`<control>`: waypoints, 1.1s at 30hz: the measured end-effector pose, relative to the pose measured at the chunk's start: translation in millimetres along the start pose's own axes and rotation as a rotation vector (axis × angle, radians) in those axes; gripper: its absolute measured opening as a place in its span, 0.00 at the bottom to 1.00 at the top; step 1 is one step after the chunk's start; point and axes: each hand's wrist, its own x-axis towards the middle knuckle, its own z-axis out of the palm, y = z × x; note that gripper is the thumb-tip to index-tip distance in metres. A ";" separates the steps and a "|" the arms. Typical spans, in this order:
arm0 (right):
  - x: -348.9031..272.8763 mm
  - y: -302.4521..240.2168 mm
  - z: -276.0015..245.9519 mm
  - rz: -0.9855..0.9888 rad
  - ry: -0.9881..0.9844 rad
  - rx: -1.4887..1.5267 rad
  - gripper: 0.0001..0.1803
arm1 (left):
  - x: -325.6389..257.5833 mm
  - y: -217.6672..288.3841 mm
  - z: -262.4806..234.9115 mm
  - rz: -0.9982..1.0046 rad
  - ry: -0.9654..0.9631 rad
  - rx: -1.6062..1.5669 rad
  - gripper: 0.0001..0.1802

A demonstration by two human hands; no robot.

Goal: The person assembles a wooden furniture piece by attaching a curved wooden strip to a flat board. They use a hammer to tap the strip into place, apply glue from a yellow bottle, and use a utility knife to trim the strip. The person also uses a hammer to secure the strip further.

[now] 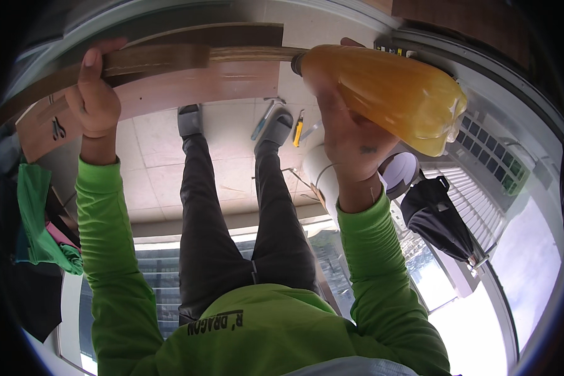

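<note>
My left hand (98,103) is wrapped round a long wooden strip (156,60) at the upper left, its thumb up along the near side and the other fingers mostly hidden behind. My right hand (356,135) grips a large clear plastic bottle (388,91) of yellow-orange liquid from below. The bottle lies tilted on its side, its dark neck end pointing left, close to the strip's right end; whether they touch I cannot tell. Below the strip is a wide reddish-brown board (200,88), with a small black-handled tool (58,128) on it, perhaps scissors.
On the tiled floor, a hammer (263,120) and a yellow utility knife (299,128) lie by my sandalled feet. A black folded umbrella (437,212) stands right, beside a white round container (400,170). Green cloth (36,210) hangs at the left.
</note>
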 end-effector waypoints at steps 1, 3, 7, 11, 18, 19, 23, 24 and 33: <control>-0.1 -0.7 3.0 -0.005 0.011 0.010 0.26 | -0.7 -5.5 -1.3 0.017 0.007 -0.026 0.30; 3.9 3.0 -4.6 0.057 0.086 0.064 0.25 | -0.1 -5.5 -1.8 0.002 0.008 -0.025 0.30; 25.9 17.6 -59.6 0.196 0.193 -0.029 0.19 | -4.6 -4.8 -3.6 -0.025 0.013 -0.018 0.30; 13.1 4.7 -20.0 0.135 0.198 0.126 0.25 | -2.1 7.7 4.9 -0.063 0.020 -0.032 0.31; 18.2 18.0 -52.2 0.147 0.162 -0.041 0.22 | -4.8 2.4 -4.3 -0.083 0.040 -0.050 0.30; 21.5 26.2 -74.4 0.164 0.184 -0.148 0.21 | -4.5 -0.3 -2.5 -0.087 0.049 -0.072 0.30; 29.7 53.9 -123.4 0.078 0.311 -0.190 0.24 | -2.2 14.1 2.6 -0.098 0.017 -0.019 0.29; 32.0 56.4 -129.4 0.064 0.324 -0.191 0.25 | -2.6 13.3 1.0 -0.100 0.015 -0.026 0.29; 38.7 16.7 -125.9 0.434 0.349 0.689 0.29 | -6.1 8.7 -0.3 -0.111 0.064 -0.113 0.31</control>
